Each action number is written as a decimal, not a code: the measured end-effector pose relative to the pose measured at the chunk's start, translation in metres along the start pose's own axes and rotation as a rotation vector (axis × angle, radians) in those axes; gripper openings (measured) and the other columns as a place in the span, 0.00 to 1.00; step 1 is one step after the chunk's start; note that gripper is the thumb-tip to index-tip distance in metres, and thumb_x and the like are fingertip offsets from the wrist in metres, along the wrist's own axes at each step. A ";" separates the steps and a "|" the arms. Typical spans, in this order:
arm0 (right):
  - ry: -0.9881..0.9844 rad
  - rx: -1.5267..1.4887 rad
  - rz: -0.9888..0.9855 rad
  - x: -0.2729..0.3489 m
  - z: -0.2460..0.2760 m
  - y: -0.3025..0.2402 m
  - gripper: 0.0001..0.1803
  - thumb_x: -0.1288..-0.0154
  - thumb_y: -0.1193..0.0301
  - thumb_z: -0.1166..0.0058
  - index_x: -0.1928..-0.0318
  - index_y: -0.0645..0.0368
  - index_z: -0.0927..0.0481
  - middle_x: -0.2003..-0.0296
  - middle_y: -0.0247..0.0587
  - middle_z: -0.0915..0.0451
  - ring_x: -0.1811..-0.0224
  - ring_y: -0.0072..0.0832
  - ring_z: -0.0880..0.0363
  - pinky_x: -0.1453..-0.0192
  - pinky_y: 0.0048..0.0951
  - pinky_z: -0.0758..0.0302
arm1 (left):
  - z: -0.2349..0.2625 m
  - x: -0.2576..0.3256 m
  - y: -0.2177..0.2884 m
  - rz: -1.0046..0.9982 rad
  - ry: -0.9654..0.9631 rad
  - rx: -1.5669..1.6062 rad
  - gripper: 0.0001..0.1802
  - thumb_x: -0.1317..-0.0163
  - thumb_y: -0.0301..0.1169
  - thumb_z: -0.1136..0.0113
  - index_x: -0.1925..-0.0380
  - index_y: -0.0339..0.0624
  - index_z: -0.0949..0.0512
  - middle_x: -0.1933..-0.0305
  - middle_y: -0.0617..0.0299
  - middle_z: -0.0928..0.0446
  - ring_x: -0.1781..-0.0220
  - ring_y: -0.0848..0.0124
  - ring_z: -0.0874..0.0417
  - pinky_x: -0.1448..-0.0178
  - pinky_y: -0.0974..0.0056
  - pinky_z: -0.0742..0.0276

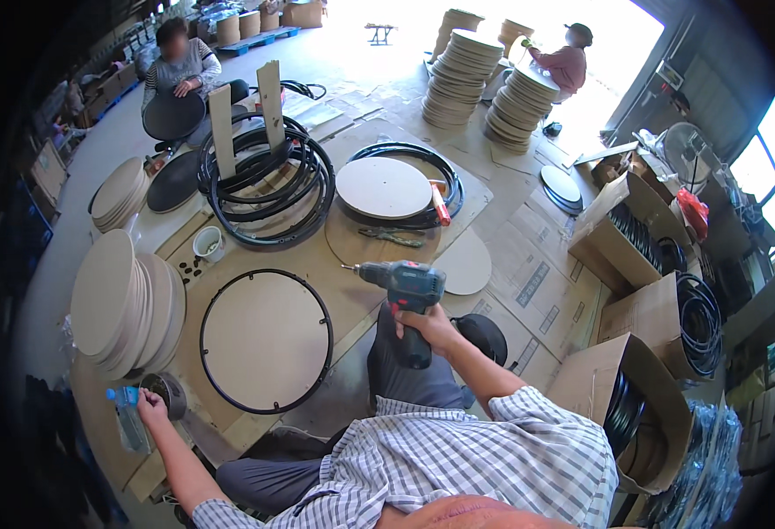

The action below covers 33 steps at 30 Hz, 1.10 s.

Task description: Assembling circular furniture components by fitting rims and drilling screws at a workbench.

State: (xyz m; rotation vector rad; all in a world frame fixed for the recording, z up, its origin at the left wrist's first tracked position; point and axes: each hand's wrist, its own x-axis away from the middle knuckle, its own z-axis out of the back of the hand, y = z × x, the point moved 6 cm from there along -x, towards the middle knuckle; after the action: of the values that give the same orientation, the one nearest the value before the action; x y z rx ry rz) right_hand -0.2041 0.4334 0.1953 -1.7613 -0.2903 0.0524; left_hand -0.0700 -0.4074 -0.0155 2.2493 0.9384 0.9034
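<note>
My right hand (429, 328) is wrapped round the handle of a dark cordless drill (412, 286), its bit pointing left over the table. At the table's left edge my left hand (150, 407) has its fingers pinched together beside a small round bowl (175, 396); what they hold, if anything, is too small to make out. Next to that hand lies a clear plastic bottle with a blue top (127, 413). Between my hands a pale round board (268, 339) lies flat inside a black ring frame (331, 339) with small tabs.
Round boards (105, 295) lean in a stack at left, near a white cup (208, 244). Black rings (317, 198), pliers (392, 236) and another round board (384, 187) lie farther back. Cartons (647, 322) with black coils line the right. Two people work beyond.
</note>
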 end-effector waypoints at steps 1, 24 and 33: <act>0.030 -0.066 -0.042 0.009 0.001 0.009 0.13 0.35 0.76 0.38 0.51 0.64 0.21 0.69 0.36 0.20 0.71 0.24 0.20 0.63 0.28 0.21 | -0.009 0.002 -0.014 0.026 0.028 0.033 0.06 0.29 0.31 0.38 0.59 0.40 0.20 0.65 0.63 0.17 0.70 0.76 0.20 0.74 0.73 0.28; -0.258 -0.232 -0.234 0.030 -0.015 0.064 0.19 0.34 0.74 0.41 0.46 0.70 0.23 0.71 0.40 0.22 0.71 0.30 0.22 0.62 0.30 0.24 | -0.095 0.341 -0.199 0.350 -0.113 0.029 0.07 0.27 0.32 0.39 0.60 0.40 0.20 0.65 0.62 0.18 0.67 0.74 0.19 0.65 0.69 0.21; -0.345 -0.166 -0.316 0.043 -0.022 0.075 0.16 0.35 0.76 0.40 0.48 0.68 0.22 0.71 0.40 0.21 0.70 0.28 0.22 0.63 0.28 0.25 | -0.139 0.397 -0.245 0.331 -0.191 -0.032 0.07 0.26 0.27 0.43 0.53 0.40 0.20 0.56 0.57 0.15 0.59 0.73 0.14 0.59 0.69 0.16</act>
State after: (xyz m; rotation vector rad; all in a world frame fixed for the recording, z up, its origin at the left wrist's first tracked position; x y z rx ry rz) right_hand -0.1459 0.4085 0.1325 -1.8464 -0.8410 0.1071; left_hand -0.0595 0.0748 0.0536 2.4539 0.4723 0.8130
